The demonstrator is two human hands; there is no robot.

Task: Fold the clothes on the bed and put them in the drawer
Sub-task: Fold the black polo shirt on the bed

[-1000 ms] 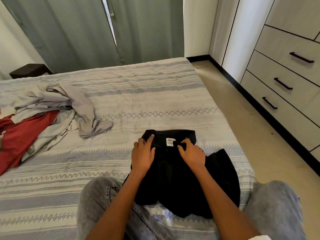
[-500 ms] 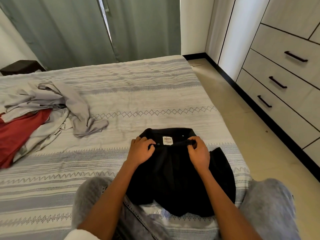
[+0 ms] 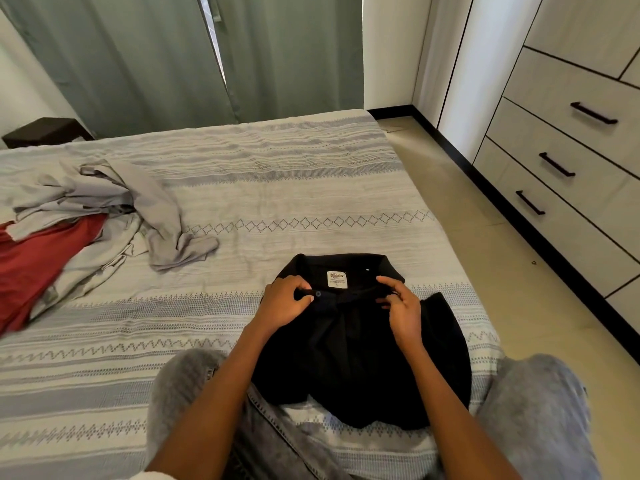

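A black shirt (image 3: 349, 344) lies flat on the near part of a bed (image 3: 277, 202), collar pointing away from the person kneeling at the mattress edge, its white neck label (image 3: 337, 279) facing up. The left hand (image 3: 284, 304) pinches the left end of the collar band just beside a dark button (image 3: 318, 293), fingers curled over the fabric. The right hand (image 3: 401, 306) pinches the band's right end between thumb and fingertips, the remaining fingers loosely bent above the cloth. Both forearms reach over the shirt's body, and the person's knees in grey jeans (image 3: 540, 410) rest either side of it on the striped, patterned bedspread. Well apart, toward the bed's left side, a crumpled grey garment (image 3: 145, 209) sprawls partly over a red garment (image 3: 41, 261), both unfolded. Grey-green curtains (image 3: 156, 57) hang behind the bed, with a dark bedside stand (image 3: 45, 131) at the far left. Along the right wall, across a strip of beige floor (image 3: 485, 254), stands a pale wardrobe whose drawers (image 3: 568, 161), all pushed in, carry black bar handles.
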